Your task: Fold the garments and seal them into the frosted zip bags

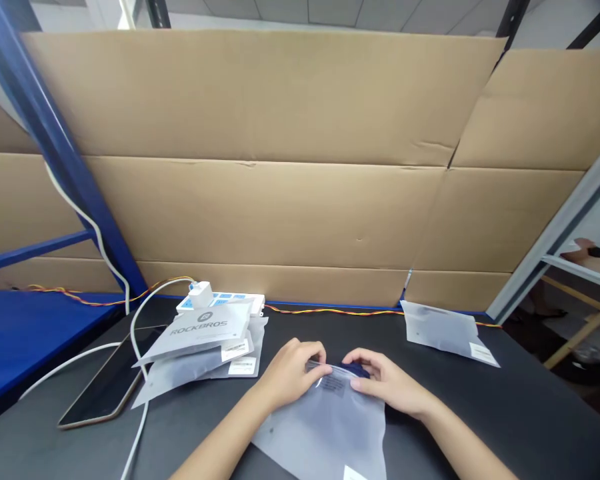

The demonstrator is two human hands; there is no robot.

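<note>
A frosted translucent zip bag point(330, 430) lies in front of me on the black tabletop, its opening edge pointing away from me. My left hand point(294, 373) pinches the left part of that edge between thumb and fingers. At the right part, my right hand point(387, 385) is closed on the bag, thumb on the near side and fingers on the far side. Dark navy fabric point(356, 368) shows at the opening under my right fingers; how much of it sits inside the bag is hidden. A white label is on the bag's near end.
Several bags, the top one printed ROCKBROS point(205, 327), are stacked at left against a white power strip point(257, 303). A phone or tablet point(113, 380) and white cable point(139, 320) lie beside them. Another frosted bag point(443, 330) is at right. Cardboard point(280, 213) walls the back.
</note>
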